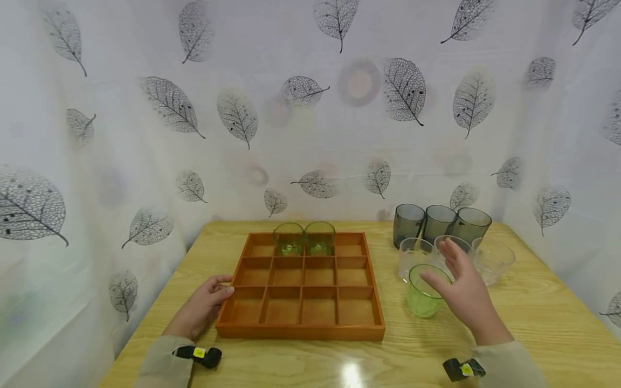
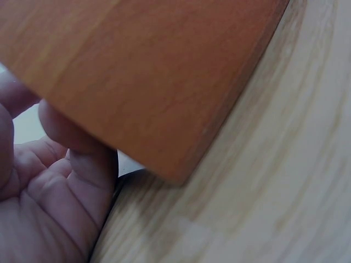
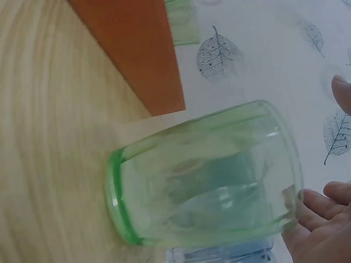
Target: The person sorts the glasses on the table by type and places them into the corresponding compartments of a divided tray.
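Note:
The right hand [image 1: 468, 293] is at a green glass [image 1: 423, 303] standing upright on the table, fingers spread and thumb apart. In the right wrist view, this green glass [image 3: 148, 192] fills the middle, with fingers [image 3: 323, 219] near its rim; contact is unclear. The left hand [image 1: 201, 306] touches the left wall of an orange-brown wooden compartment tray [image 1: 301, 332]. From the left wrist, the tray's front wall [image 2: 159, 93] partly hides that hand's [image 2: 60, 192] fingertips. Two green glasses, one left [image 1: 289, 245] and one right [image 1: 319, 245], occupy middle compartments of the tray's back row.
Right of the tray, behind the standing green glass, three clear glasses [image 1: 495, 264] form a row. Three dark grey glasses [image 1: 408, 229] stand farther back. A leaf-patterned white curtain [image 1: 310, 134] hangs around the wooden table [image 1: 291, 364].

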{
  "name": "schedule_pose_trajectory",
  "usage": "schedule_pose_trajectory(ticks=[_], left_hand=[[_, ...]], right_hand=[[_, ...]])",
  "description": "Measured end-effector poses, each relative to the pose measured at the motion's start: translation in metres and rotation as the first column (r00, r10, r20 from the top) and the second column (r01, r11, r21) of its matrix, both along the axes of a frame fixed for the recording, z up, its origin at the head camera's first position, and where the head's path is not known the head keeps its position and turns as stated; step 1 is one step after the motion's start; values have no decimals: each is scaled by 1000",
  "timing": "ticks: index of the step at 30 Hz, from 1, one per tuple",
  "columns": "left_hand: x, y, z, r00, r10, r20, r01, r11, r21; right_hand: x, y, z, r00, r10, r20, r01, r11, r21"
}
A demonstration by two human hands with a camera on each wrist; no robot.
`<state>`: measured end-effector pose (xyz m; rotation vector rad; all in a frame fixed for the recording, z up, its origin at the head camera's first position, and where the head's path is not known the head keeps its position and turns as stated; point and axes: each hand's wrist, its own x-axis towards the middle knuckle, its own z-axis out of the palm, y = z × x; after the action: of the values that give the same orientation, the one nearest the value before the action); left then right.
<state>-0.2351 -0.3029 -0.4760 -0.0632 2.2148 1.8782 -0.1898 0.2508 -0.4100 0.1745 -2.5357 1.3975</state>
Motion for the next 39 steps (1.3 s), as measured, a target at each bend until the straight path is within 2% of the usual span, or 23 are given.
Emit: schedule_pose_trajectory(ticks=[7, 10, 13, 19, 23, 32, 39], left_hand=[[-1, -1, -1, 1000, -3, -3, 3, 1000, 4], [-2, -1, -2, 1000, 8, 2, -8, 1000, 13], [-2, -2, -2, 1000, -7, -3, 7, 1000, 12], [1, 0, -2, 1000, -2, -14, 3, 998, 63], [2, 1, -2, 1000, -8, -18, 9, 996, 85], [2, 2, 0, 1000, -4, -20, 6, 997, 77], [3, 2, 1, 1000, 8, -13, -8, 998, 64]], right_hand=[[4, 7, -16, 998, -21, 53, 21, 1000, 5], [5, 8, -23, 997, -15, 79, 17, 1000, -22], [5, 8, -31, 995, -2, 102, 8, 998, -57], [3, 8, -42, 992, 12, 128, -3, 998, -70], [2, 8, -45, 990, 8, 139, 0, 998, -56], [1, 7, -49, 988, 0, 156, 5, 1000, -31], [5, 5, -47, 971, -26, 238, 25, 1000, 9]])
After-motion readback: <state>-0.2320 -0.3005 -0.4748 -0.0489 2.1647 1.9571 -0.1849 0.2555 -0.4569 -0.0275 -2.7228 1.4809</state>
